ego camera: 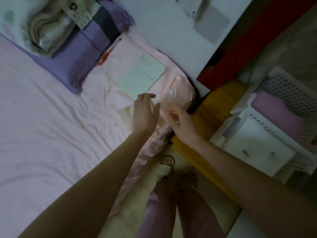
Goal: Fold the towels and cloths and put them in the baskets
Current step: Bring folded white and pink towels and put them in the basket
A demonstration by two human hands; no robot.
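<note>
Pinching a pink cloth [181, 93] at the bed's [51, 126] right edge, the right hand [181, 122] seems to lift it for folding. Left hand [145, 112] hovers open beside it. Baskets [267, 134] wait right.

Dim indoor light, soft overall blur, wide-angle bending at the edges

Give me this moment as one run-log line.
left hand: open, over pink cloth | right hand: pinching it at bed edge | baskets: purple and white folded cloths inside | stage: handling next cloth
</note>
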